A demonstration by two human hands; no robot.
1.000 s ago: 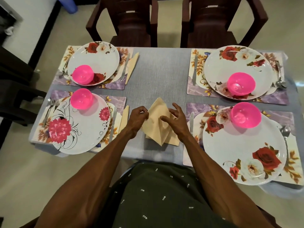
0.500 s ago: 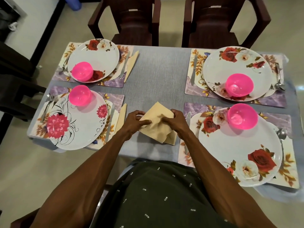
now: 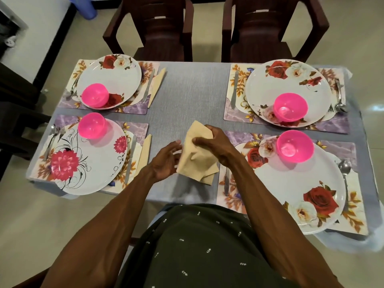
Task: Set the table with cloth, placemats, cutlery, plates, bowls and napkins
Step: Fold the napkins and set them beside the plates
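Both hands mid-table: right hand [image 3: 216, 145] pinching napkin [image 3: 197, 156], left hand [image 3: 166, 161] spread, touching its edge.

beige napkin [image 3: 197, 154], 4 pink bowls [image 3: 290, 107], floral white plates [image 3: 287, 91], grey tablecloth [image 3: 191, 90], purple-gold placemats [image 3: 334, 126]

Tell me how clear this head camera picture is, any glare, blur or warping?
Head view: mostly sharp; the left hand is slightly motion-blurred beside the beige napkin, which the right hand grips. Soft glare spots sit inside the pink bowls and on the floor at right. Wide-angle warping bends the table edge and chairs.
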